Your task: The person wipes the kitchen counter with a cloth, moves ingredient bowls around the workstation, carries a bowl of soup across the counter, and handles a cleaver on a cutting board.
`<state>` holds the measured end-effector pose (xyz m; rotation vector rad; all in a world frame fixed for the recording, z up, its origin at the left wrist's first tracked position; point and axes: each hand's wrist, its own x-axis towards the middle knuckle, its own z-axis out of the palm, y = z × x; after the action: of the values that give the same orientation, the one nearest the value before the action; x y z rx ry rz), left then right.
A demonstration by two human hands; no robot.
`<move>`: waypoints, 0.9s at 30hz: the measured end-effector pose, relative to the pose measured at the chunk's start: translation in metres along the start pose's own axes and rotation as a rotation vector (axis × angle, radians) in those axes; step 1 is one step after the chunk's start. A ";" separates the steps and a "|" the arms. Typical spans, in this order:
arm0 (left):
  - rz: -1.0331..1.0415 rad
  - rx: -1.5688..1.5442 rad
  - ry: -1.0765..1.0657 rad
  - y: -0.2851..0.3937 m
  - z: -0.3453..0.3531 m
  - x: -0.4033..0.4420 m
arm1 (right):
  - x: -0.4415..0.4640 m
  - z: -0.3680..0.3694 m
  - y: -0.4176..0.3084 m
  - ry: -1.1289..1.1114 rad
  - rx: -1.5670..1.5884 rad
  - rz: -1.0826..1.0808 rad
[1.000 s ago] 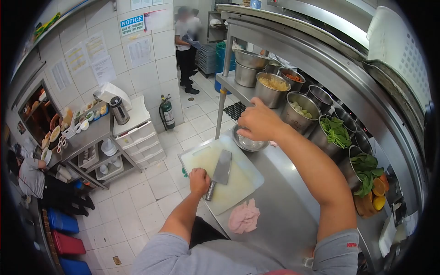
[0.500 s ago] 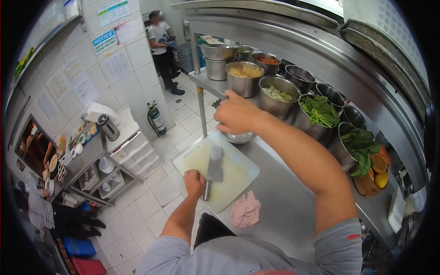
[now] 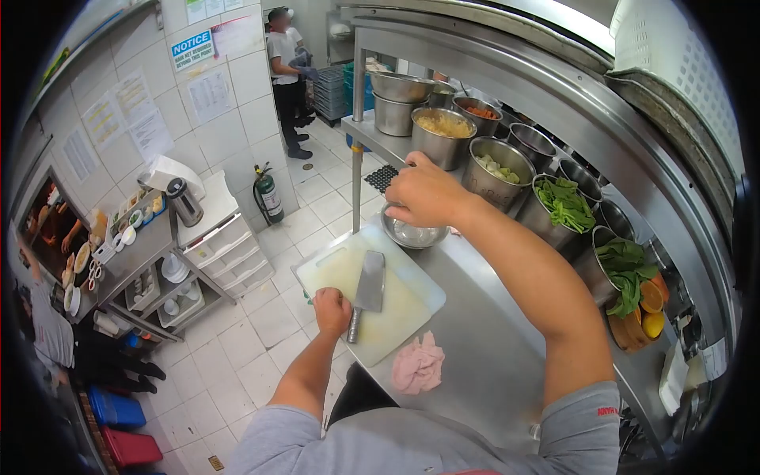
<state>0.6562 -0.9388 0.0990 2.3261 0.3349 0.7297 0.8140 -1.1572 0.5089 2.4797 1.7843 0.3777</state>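
My left hand [image 3: 331, 310] rests with curled fingers at the left edge of the white cutting board [image 3: 416, 305]; whatever is under the fingers is hidden. Beside it on the board lies a cleaver [image 3: 370, 285], its handle toward me. My right hand [image 3: 427, 190] is raised over a small metal bowl [image 3: 413, 233] at the board's far corner. Its fingers bend down and together, and I cannot make out what they hold. A crumpled pink cloth [image 3: 419, 364] lies on the steel table near my body.
Metal pots of chopped vegetables [image 3: 492, 168] and leafy greens [image 3: 564, 202] line the steel shelf [image 3: 380, 141]. Cut oranges [image 3: 651, 299] sit at its right end. A fire extinguisher [image 3: 267, 194] stands by the wall. People [image 3: 283, 71] stand in the background.
The view has shifted slightly, and more of the metal bowl's inside shows below my right hand. Both hands stay in nearly the same places.
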 end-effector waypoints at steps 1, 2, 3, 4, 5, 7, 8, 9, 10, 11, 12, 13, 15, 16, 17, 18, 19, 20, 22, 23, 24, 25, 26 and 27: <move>-0.002 0.000 -0.006 0.000 -0.001 -0.002 | -0.001 0.002 0.000 0.008 -0.001 0.002; 0.000 -0.001 -0.008 0.001 -0.001 0.000 | 0.000 0.002 0.001 0.013 -0.010 -0.006; 0.000 -0.002 0.005 0.001 -0.001 0.000 | -0.001 0.003 0.001 0.019 -0.014 -0.011; -0.003 -0.002 -0.005 0.001 -0.002 -0.002 | -0.001 0.003 0.000 0.025 -0.018 -0.017; -0.005 -0.002 -0.011 0.001 -0.002 -0.001 | -0.001 0.002 0.000 0.032 -0.028 -0.028; -0.010 -0.001 0.010 0.001 -0.001 -0.001 | 0.000 0.000 -0.001 -0.009 -0.024 -0.008; -0.016 -0.001 0.012 0.001 0.000 -0.002 | 0.000 -0.001 -0.002 0.000 -0.030 -0.016; -0.012 0.004 0.022 0.000 0.000 -0.002 | -0.001 -0.001 -0.003 -0.004 -0.044 -0.016; -0.013 -0.002 0.011 0.001 -0.001 -0.002 | -0.001 -0.001 -0.004 -0.009 -0.059 -0.014; -0.015 -0.007 -0.002 0.003 -0.002 -0.002 | -0.002 -0.002 -0.004 0.000 -0.061 -0.015; -0.028 -0.004 -0.009 0.004 -0.003 -0.001 | -0.002 -0.002 -0.004 -0.016 -0.056 -0.014; -0.023 0.006 -0.006 0.003 -0.002 0.001 | -0.001 -0.003 -0.005 -0.032 -0.048 -0.012; 0.003 0.013 -0.014 0.000 -0.002 -0.001 | -0.002 -0.006 -0.004 -0.028 -0.058 -0.009; 0.002 0.016 -0.011 0.000 -0.001 -0.001 | -0.003 -0.005 -0.005 -0.039 -0.073 -0.006; -0.007 0.022 -0.024 -0.003 -0.002 -0.002 | -0.003 -0.001 -0.006 -0.045 -0.057 -0.004; 0.000 0.014 -0.004 -0.004 0.001 -0.003 | -0.003 0.001 -0.004 -0.033 -0.056 -0.005; 0.006 0.002 0.021 -0.001 0.002 -0.001 | -0.003 0.002 -0.003 -0.022 -0.060 -0.008; 0.002 0.011 -0.001 0.000 0.000 -0.001 | -0.003 0.003 -0.003 -0.031 -0.055 -0.011; 0.001 0.018 0.000 0.002 -0.002 -0.002 | -0.003 0.003 -0.002 -0.038 -0.079 -0.011; 0.010 0.027 0.006 0.003 -0.002 -0.001 | -0.003 0.003 -0.002 -0.037 -0.082 -0.013; 0.013 0.027 0.009 0.005 -0.003 0.000 | -0.002 0.003 -0.003 -0.050 -0.076 -0.014; 0.000 0.028 0.000 0.006 -0.003 0.000 | -0.002 0.002 -0.002 -0.061 -0.070 -0.013; -0.013 0.031 -0.010 0.006 -0.004 0.000 | -0.001 0.001 -0.002 -0.058 -0.070 -0.012; -0.013 0.033 -0.011 0.006 -0.004 0.001 | -0.002 0.001 -0.002 -0.054 -0.075 -0.015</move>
<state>0.6551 -0.9410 0.1056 2.3560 0.3595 0.7098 0.8120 -1.1581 0.5073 2.4017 1.7342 0.3657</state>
